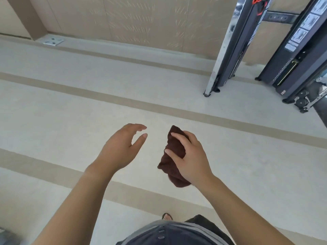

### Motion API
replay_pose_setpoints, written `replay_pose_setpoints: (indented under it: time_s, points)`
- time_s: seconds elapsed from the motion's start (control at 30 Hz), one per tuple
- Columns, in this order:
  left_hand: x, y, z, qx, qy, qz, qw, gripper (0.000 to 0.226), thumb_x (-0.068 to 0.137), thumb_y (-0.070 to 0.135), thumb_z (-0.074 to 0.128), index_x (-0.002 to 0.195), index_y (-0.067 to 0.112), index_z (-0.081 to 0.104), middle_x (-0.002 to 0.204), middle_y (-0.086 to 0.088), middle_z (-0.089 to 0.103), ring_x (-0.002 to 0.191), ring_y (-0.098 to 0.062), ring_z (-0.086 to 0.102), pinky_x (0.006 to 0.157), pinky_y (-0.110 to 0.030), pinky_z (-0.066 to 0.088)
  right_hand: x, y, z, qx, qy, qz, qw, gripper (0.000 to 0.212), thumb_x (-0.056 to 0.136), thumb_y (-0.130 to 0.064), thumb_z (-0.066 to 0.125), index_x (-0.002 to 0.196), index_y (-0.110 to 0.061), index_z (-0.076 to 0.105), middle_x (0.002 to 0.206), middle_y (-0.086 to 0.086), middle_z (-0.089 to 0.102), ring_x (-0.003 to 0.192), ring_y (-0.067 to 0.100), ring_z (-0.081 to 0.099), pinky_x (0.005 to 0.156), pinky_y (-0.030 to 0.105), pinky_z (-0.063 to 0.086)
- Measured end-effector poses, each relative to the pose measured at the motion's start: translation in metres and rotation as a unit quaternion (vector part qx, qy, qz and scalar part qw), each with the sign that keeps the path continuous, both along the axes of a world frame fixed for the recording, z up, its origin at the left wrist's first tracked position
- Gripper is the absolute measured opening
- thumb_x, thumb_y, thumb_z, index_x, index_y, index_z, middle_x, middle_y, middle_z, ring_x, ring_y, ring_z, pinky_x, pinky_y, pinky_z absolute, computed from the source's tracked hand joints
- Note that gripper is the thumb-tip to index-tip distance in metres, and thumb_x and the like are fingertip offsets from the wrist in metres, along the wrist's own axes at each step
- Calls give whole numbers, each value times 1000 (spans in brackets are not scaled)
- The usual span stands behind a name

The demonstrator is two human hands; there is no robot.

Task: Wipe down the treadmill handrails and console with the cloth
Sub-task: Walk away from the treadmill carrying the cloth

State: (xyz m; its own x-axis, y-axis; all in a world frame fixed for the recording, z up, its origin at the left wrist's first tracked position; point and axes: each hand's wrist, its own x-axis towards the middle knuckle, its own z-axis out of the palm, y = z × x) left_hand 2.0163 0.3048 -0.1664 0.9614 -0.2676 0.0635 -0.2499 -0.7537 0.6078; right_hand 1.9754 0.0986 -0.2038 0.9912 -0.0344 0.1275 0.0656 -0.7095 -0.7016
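My right hand (192, 157) grips a bunched dark brown cloth (174, 152) at mid-frame, above the floor. The cloth hangs below my palm and sticks out past my fingers. My left hand (122, 149) hovers to the left of it, fingers apart and holding nothing, a short gap from the cloth. No treadmill handrail or console is in view. Dark gym machine frames stand at the upper right, well away from both hands.
A tall dark machine upright (235, 45) with a metal edge and a second frame (297, 55) with wheels stand at the upper right. A pale floor (70, 106) with tan stripes stretches ahead to a beige wall (141, 22). A metal floor plate (53, 41) lies far left.
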Motion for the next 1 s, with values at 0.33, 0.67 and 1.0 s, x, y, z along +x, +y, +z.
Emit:
replay_pose_setpoints:
  time_s: [0.33,0.67,1.0]
  points:
    - [208,57,-1,20,41,69,997,33,90,48,41,120,36,50,121,17,53,101,-4,52,79,-25,43,256,52,6,-36,15,116,992,47,83,-46,60,127,-37,46,138,-10,39,121,16,41,98,21,29]
    - [469,141,-13,84,25,70,994,37,92,46,38,125,31,47,129,14,50,78,-7,45,80,-27,42,534,148,-9,-16,-5,142,990,45,84,-46,58,126,-37,46,136,-10,40,120,15,43,97,23,34]
    - [727,231,-29,114,27,71,991,35,92,46,38,122,30,50,127,10,51,109,-14,52,88,-35,46,803,238,-22,7,-10,131,991,44,85,-41,61,126,-31,49,135,-5,44,119,20,46,101,35,40]
